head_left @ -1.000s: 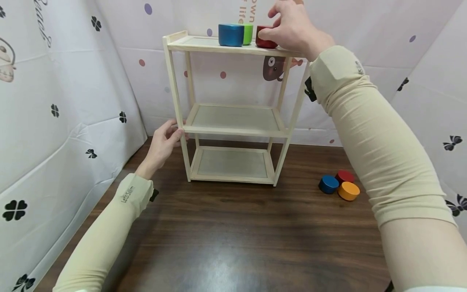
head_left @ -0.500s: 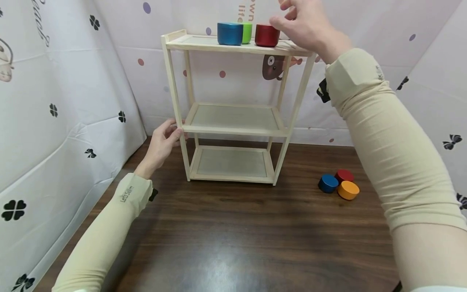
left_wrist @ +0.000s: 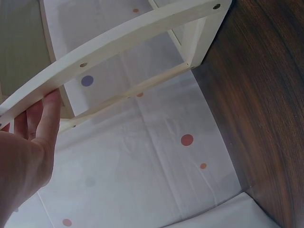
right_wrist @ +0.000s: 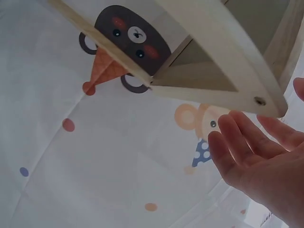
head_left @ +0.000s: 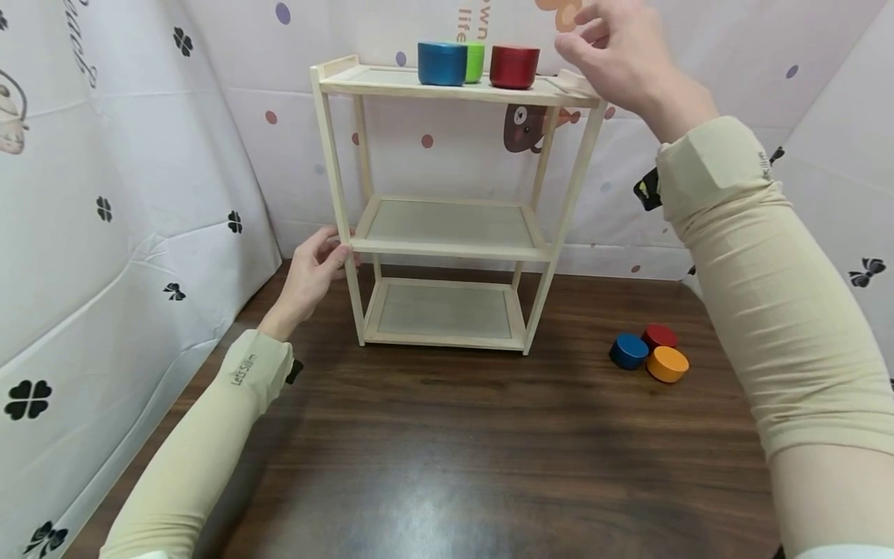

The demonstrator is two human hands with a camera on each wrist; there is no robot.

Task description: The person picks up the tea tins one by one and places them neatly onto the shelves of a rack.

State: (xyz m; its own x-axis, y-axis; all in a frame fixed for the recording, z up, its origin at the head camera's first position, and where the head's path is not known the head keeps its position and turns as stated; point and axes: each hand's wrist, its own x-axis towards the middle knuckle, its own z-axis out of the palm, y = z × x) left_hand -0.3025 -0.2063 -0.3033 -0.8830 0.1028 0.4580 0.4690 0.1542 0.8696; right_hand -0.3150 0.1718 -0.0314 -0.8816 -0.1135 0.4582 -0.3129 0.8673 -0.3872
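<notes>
A pale wooden three-tier shelf stands on the dark table. On its top tier sit a blue cup, a green cup behind it, and a red cup. My right hand hovers empty just right of the red cup, above the shelf's top right corner, fingers relaxed and spread. My left hand holds the front left post at the middle tier, fingers curled on it.
Three round lids, blue, red and orange, lie on the table right of the shelf. White patterned cloth walls close in the left, back and right. The dark wooden table stretches toward me.
My right hand let go of the red cup and drew back to the right and up, leaving the cup on the top tier. The left hand stayed on the post.
</notes>
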